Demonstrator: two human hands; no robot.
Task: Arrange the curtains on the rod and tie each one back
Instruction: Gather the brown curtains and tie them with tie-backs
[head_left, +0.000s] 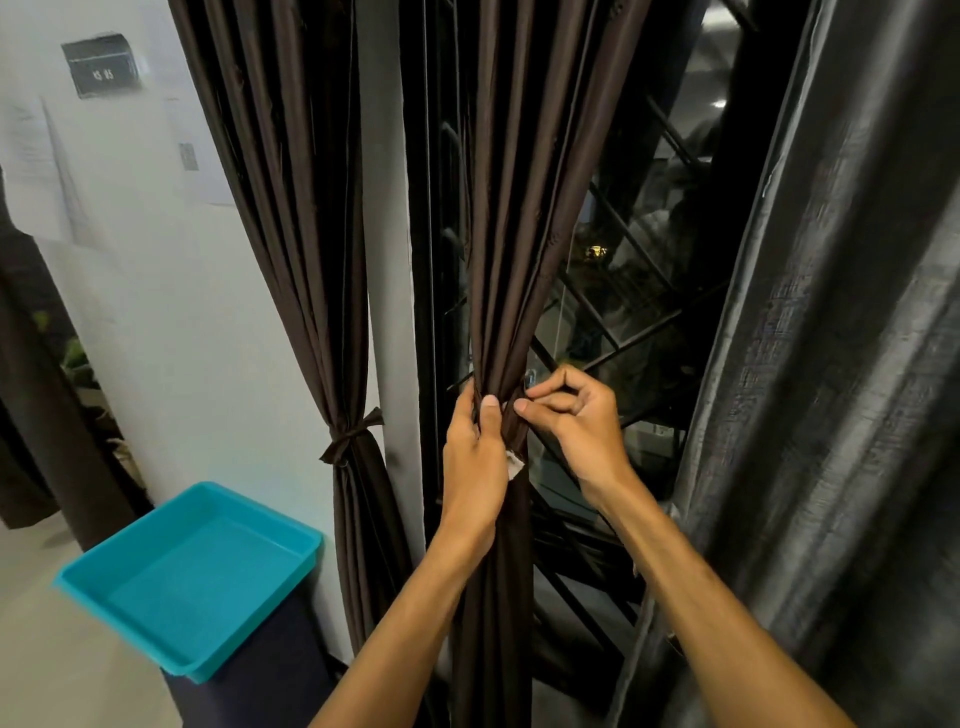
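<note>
The left hand (475, 457) gripped the gathered middle curtain (511, 218), thumb up. The right hand (574, 415) pinched the tie strip (514, 436) beside it, hands nearly touching

Brown curtain (291, 218) tied back, middle curtain (511, 234) gathered, untied

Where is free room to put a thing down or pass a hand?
The blue tray is bare inside. A hand could pass between middle curtain and grey curtain, before the grille. Crowded: left hand and right hand on that curtain's waist.
</note>
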